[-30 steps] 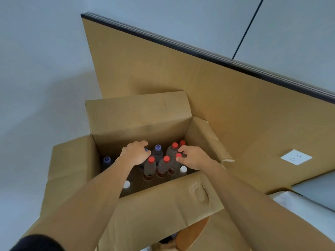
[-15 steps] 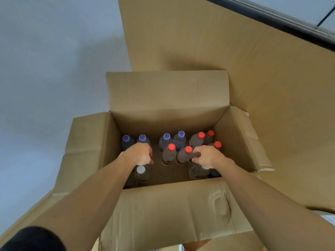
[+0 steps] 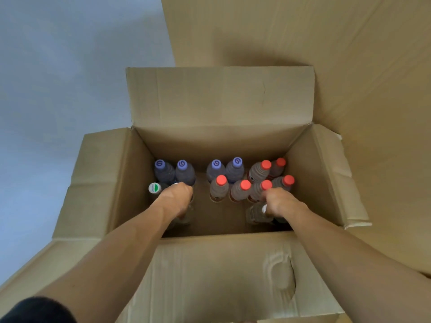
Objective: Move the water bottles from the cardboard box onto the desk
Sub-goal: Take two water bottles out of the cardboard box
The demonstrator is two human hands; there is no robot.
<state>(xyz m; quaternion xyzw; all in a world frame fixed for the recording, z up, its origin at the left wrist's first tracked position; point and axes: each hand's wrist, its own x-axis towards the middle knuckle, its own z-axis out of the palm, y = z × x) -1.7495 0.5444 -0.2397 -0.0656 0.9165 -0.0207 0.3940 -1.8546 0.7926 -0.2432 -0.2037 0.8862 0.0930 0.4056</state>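
In box [image 3: 326,183], L hand [image 3: 176,198] & R hand [image 3: 281,202] fingers curled on white-cap bottles; red-cap bottles [image 3: 242,190] crowd R.

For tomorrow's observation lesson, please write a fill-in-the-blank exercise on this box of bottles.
1. The bottles stand inside a cardboard box whose flaps are ____.
2. Four bottles along the far wall have ____ caps.
3. Six bottles on the right have ____ caps.
4. The left hand and right hand both reach ____ the box.

Missing words: open; purple; red; into

Plain indoor room, grey wall [image 3: 70,66], large cardboard sheet [image 3: 349,66], place type unclear
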